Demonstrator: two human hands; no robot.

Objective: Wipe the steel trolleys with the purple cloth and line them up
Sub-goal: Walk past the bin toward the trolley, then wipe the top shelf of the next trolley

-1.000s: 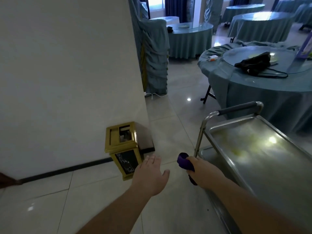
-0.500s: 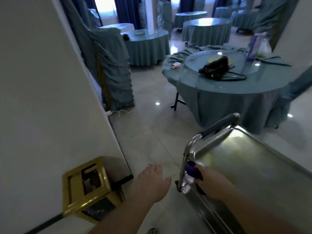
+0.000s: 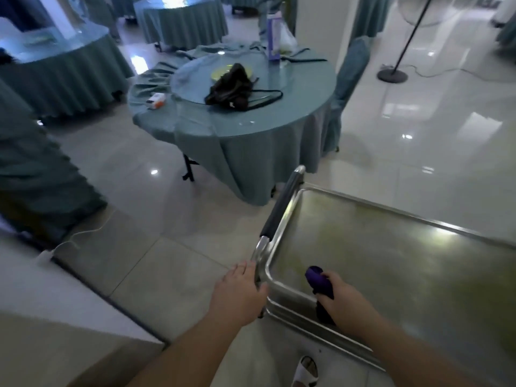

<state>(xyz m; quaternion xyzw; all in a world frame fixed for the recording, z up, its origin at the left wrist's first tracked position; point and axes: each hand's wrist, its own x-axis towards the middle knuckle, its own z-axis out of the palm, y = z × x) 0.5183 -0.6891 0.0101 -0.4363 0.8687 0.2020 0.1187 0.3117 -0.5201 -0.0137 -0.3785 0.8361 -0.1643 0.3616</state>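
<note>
Steel trolley: one unit in view, lower right of your frame, its top tray running long from the near corner by your hands away toward the right; the tray surface shows a dull smeared sheen. Handle: black-sleeved bar on the trolley's left end, its long axis running from near your left hand up and away toward the round counter. Purple cloth: bunched, lying over the tray's near rim, one end on the tray and the tail hanging outside. Right hand: fingers curled tight around the cloth, resting at the rim, so the tray lies directly ahead and to the right of it, and this is the nearer hand for any wiping stroke. Left hand: fingers extended along the steel post below the handle, thumb at the tray's corner; whether it truly grips the post you cannot tell. Judgement: the wipe would run along the tray's length, away from you. Surroundings: black bag on the counter, glossy tiled floor, floor-lamp stand well apart. No second trolley visible to line up with.
</note>
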